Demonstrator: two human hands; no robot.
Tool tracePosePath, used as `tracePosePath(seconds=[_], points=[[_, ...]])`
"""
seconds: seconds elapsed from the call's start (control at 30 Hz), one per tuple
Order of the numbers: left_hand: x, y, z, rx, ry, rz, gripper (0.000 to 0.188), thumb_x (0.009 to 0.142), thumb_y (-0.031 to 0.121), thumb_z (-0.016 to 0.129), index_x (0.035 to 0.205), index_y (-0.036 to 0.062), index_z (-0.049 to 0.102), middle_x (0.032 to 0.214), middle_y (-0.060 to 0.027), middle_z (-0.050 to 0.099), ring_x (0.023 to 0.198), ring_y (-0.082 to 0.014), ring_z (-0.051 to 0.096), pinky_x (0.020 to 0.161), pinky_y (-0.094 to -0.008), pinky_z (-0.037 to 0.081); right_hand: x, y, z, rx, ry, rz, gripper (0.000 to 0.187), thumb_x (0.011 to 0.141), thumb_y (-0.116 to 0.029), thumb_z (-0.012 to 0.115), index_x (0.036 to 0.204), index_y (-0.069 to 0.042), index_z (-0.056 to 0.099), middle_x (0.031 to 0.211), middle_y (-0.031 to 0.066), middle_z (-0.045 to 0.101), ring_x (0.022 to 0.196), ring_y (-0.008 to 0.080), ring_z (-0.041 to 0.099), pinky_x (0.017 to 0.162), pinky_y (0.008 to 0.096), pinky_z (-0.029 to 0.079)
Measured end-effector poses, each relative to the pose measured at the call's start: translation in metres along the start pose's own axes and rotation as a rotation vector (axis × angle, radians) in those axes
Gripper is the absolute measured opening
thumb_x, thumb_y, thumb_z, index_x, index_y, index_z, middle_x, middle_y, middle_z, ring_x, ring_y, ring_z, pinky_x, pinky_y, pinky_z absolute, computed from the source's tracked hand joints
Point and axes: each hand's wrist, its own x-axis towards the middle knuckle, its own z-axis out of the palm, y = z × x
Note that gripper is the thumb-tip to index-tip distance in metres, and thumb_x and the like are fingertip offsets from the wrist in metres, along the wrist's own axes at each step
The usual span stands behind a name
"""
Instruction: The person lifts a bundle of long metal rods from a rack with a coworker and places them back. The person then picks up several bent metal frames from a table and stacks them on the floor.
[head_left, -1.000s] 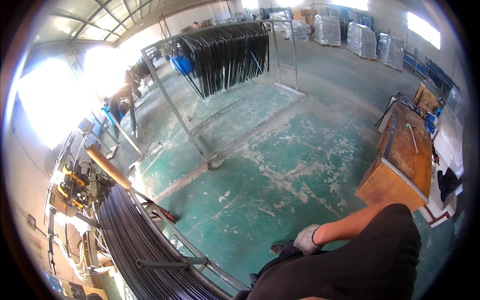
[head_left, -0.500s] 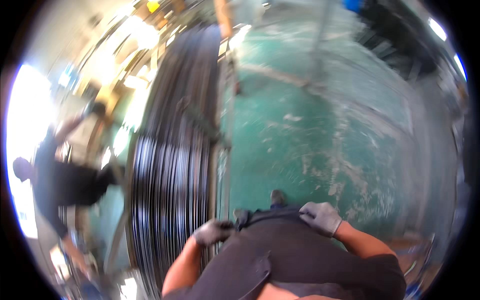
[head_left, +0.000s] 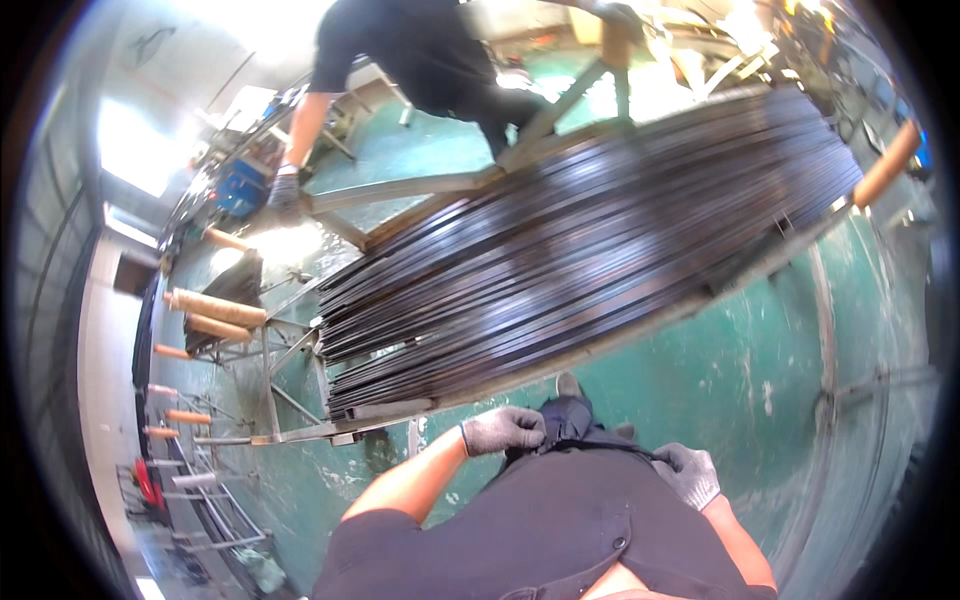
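Both my hands wear grey knit gloves and are at my waist, by the lower edge of my dark shirt (head_left: 560, 490). My left hand (head_left: 505, 430) is closed, its fingertips on the cloth's left edge. On the other side my right hand (head_left: 688, 474) has its fingers curled over the hem. Just beyond my waist, a long rack (head_left: 470, 384) carries many thin dark metal strips (head_left: 560, 270) lying side by side. Neither hand touches the strips.
Across the rack, a person in dark clothes (head_left: 400, 60) has a gloved hand (head_left: 285, 195) near the rack's left end. Orange-tan rollers (head_left: 215, 308) and metal frames stand at left. A tan post (head_left: 888, 165) rises at the rack's right end. The floor (head_left: 720, 380) is worn green.
My view has turned left: the rack, which ran away from me on my left, now lies across in front of me. My hands stay at the shirt's edge.
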Motion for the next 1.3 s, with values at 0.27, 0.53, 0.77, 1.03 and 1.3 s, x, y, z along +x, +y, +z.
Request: tracePosePath(seconds=[0.27, 0.53, 0.77, 1.03, 1.3], points=[[-0.019, -0.033, -0.028, -0.116, 0.312, 0.044, 0.021, 0.105, 0.028, 0.072, 0.104, 0.0074, 0.078, 0.085, 0.0043, 0.067, 0.073, -0.0058, 0.056, 0.065, -0.0247, 0.046, 0.138, -0.078, 0.011, -0.366, -0.294, -0.335, 0.035, 0.099, -0.044, 0.069, 0.108, -0.013, 0.083, 0.101, 0.0175, 0.081, 0.095, 0.0415, 0.077, 0.087, 0.0511, 0.061], [-0.062, -0.007, -0.049, 0.649, 0.927, 0.012, 0.023, 0.098, 0.031, 0.074, 0.110, 0.0125, 0.079, 0.104, -0.0171, 0.078, 0.098, -0.0395, 0.074, 0.087, -0.0478, 0.059, 0.217, -0.176, 0.019, -0.406, -0.563, -0.396, 0.041, 0.098, -0.050, 0.070, 0.117, -0.016, 0.083, 0.109, 0.0136, 0.082, 0.105, 0.0374, 0.077, 0.096, 0.0455, 0.060], [-0.148, 0.009, -0.068, 0.644, 1.948, 0.146, 0.013, 0.090, 0.008, 0.080, 0.102, 0.0060, 0.076, 0.098, -0.0166, 0.077, 0.095, -0.0381, 0.074, 0.086, -0.0485, 0.060, 0.378, -0.129, 0.026, -0.357, -0.003, -0.586, 0.055, 0.092, -0.041, 0.087, 0.130, -0.003, 0.076, 0.127, 0.0202, 0.077, 0.121, 0.0396, 0.072, 0.106, 0.0480, 0.057], [-0.134, -0.017, -0.083, 0.768, 1.753, -0.403, 0.017, 0.087, 0.023, 0.076, 0.099, 0.0102, 0.077, 0.093, -0.0143, 0.074, 0.098, -0.0384, 0.072, 0.089, -0.0536, 0.057, 0.481, -0.035, 0.014, -0.767, 0.237, -0.588, 0.079, 0.096, -0.037, 0.077, 0.162, -0.002, 0.051, 0.171, 0.0225, 0.046, 0.160, 0.0428, 0.038, 0.133, 0.0530, 0.029], [-0.180, -0.073, -0.090, -0.055, 1.932, -0.664, 0.031, 0.093, 0.028, 0.066, 0.111, 0.0068, 0.079, 0.111, -0.0226, 0.080, 0.112, -0.0406, 0.076, 0.101, -0.0499, 0.059, 0.456, -0.070, 0.014, -0.908, 0.163, -0.445, 0.063, 0.109, -0.044, 0.061, 0.160, -0.008, 0.056, 0.173, 0.0126, 0.047, 0.163, 0.0320, 0.036, 0.136, 0.0489, 0.027]])
